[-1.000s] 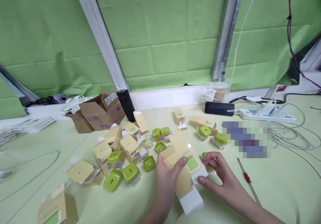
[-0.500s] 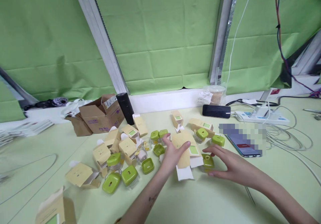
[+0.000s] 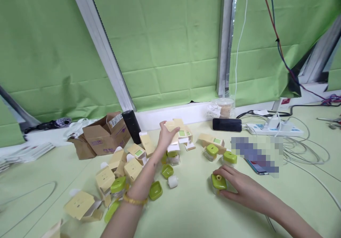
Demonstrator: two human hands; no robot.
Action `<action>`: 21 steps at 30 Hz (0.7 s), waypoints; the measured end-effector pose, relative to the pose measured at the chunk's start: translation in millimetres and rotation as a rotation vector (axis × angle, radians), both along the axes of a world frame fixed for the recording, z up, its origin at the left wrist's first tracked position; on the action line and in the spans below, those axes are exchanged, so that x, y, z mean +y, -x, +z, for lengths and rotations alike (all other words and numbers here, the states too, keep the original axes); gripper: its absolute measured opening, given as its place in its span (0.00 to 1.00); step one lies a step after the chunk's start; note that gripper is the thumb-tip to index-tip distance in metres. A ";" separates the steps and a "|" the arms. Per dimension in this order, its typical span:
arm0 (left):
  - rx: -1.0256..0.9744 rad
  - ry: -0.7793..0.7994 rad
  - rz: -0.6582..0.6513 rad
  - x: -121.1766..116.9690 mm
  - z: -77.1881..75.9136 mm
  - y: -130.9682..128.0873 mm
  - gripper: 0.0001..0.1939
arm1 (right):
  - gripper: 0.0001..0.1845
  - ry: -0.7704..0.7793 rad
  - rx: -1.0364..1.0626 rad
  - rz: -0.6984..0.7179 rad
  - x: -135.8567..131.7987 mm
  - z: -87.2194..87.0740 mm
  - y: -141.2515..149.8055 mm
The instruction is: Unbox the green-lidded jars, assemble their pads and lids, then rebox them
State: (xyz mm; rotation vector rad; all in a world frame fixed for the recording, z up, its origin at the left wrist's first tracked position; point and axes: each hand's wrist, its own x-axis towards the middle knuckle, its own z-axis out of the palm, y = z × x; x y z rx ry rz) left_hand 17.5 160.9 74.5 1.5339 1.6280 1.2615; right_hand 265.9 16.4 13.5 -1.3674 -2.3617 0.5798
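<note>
My left hand [image 3: 167, 136] reaches to the back middle of the table, its thumb and fingers closed around an opened cream cardboard box [image 3: 173, 126] with white flaps hanging down. Behind it another small box [image 3: 189, 134] is partly hidden. My right hand [image 3: 236, 185] grips a small clear container with a green lid [image 3: 218, 182] by its sides; a yellowish loop sits on top. Under my left wrist lie a loose green lid [image 3: 167, 171], a second green lid [image 3: 156, 190] and a small white cylinder [image 3: 173, 181].
Several opened boxes [image 3: 105, 179] and green-lidded containers [image 3: 118, 185] crowd the left, partly behind my forearm. A brown carton [image 3: 106, 131] and black cylinder [image 3: 131, 125] stand behind. To the right are two more containers, a black phone [image 3: 227, 124], a power strip [image 3: 274, 129] and cables.
My left hand has carried the cardboard box away from me, to the back and left. My right hand has closed on the green-lidded container. The white cylinder has come into plain view.
</note>
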 end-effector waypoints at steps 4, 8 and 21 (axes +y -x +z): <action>0.071 0.088 0.116 40.1 -6.8 19.5 0.17 | 0.16 -0.006 0.022 -0.007 1.0 -3.9 0.9; 0.167 0.113 0.214 50.1 -21.1 29.0 0.17 | 0.16 -0.028 0.032 -0.004 0.8 -2.0 0.8; 0.271 0.154 -0.621 -109.4 -47.5 -16.4 0.50 | 0.08 -0.137 0.144 -0.031 -3.1 -6.2 21.7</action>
